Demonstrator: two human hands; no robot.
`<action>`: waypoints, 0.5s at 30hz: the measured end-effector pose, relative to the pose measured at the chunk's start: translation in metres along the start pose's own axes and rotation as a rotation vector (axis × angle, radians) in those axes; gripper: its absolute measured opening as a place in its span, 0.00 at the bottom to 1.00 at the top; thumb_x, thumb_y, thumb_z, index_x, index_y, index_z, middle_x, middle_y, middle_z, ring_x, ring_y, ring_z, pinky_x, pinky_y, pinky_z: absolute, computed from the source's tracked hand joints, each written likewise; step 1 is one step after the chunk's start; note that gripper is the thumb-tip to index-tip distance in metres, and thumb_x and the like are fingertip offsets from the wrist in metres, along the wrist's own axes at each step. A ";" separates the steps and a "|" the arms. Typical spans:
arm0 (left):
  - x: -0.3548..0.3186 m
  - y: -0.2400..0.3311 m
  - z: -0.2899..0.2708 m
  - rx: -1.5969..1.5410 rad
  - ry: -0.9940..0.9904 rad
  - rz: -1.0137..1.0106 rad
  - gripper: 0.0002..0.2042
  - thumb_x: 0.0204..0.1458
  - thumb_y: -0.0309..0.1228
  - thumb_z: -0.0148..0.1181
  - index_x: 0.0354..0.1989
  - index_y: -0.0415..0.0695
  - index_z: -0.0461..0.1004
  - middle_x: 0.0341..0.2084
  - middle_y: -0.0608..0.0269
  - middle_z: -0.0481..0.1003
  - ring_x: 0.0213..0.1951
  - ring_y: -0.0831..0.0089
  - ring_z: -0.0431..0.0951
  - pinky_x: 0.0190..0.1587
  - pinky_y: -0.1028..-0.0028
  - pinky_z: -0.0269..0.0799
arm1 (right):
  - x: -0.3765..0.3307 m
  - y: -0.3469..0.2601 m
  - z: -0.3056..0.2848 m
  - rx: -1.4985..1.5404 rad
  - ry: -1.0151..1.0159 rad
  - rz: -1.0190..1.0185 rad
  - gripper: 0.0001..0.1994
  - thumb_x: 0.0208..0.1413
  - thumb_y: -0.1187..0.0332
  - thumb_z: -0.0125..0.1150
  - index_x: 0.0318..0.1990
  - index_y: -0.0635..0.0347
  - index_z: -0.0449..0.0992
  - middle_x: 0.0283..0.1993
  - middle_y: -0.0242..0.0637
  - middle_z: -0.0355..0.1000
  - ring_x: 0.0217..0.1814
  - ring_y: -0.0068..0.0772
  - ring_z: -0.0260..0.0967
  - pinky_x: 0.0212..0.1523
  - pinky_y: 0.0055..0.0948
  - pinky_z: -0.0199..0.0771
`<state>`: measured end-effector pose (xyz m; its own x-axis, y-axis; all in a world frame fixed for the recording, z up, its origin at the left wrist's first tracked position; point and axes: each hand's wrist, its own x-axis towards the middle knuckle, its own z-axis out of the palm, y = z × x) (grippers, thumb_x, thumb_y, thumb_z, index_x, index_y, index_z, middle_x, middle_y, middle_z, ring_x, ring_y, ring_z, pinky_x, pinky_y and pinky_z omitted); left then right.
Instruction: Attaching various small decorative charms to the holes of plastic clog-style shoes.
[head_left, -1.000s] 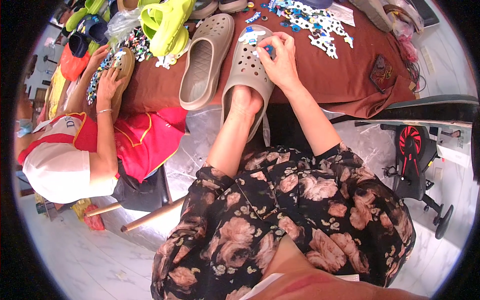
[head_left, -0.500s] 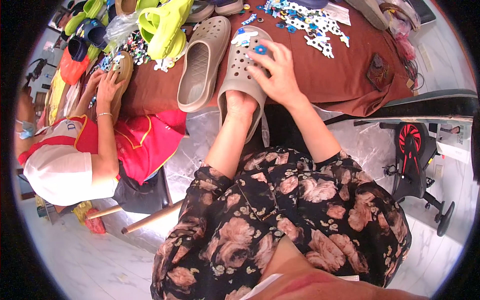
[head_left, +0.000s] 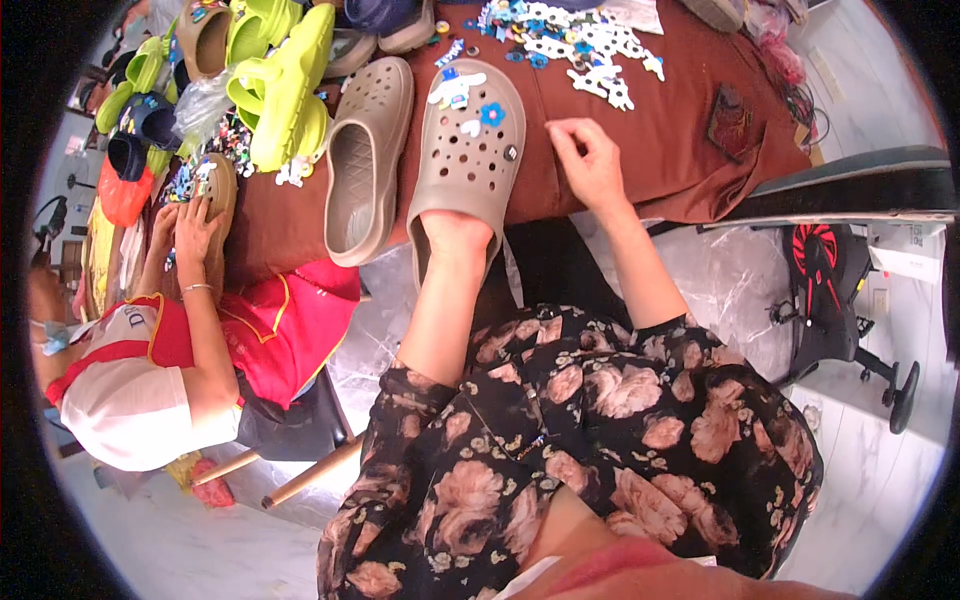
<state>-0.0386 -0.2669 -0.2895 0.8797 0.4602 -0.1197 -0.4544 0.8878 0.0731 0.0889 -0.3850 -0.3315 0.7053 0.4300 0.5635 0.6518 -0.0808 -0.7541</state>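
Note:
A taupe clog (head_left: 466, 185), toe pointing away, is held up by my left hand (head_left: 458, 228), which reaches in through the opening; its fingers are hidden inside. The clog's holed top carries a white-and-blue figure charm (head_left: 456, 90), a blue flower charm (head_left: 492, 114), a white heart charm (head_left: 471, 129) and a small round black charm (head_left: 510, 153). Apart from the clog, to its right, my right hand (head_left: 590, 165) is closed with curled fingers over the brown cloth; whether anything is between them does not show. Left of the clog lies a matching taupe clog (head_left: 368, 165).
Lime-green clogs (head_left: 285, 100) are piled at the far left. Loose white and blue charms (head_left: 570, 45) spread over the brown tablecloth (head_left: 660, 130). On my left a seated co-worker (head_left: 150, 370) handles a tan clog (head_left: 222, 190). An exercise bike (head_left: 830, 300) stands at the right.
My right hand has drawn back rightward off the clog, leaving the blue flower charm flat on its top. The view has shifted slightly; my left hand stays inside the clog.

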 end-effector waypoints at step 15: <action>0.011 0.001 0.003 0.213 0.049 0.067 0.20 0.56 0.42 0.36 0.54 0.47 0.61 0.53 0.58 0.62 0.54 0.60 0.62 0.56 0.58 0.57 | 0.100 0.059 -0.012 -0.479 0.118 -0.131 0.13 0.47 0.60 0.56 0.38 0.57 0.74 0.41 0.40 0.70 0.47 0.41 0.64 0.48 0.35 0.62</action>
<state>-0.0288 -0.2614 -0.2877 0.8385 0.5222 -0.1555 -0.4669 0.8357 0.2891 0.2011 -0.3576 -0.3153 0.6179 0.3618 0.6981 0.7718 -0.4484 -0.4508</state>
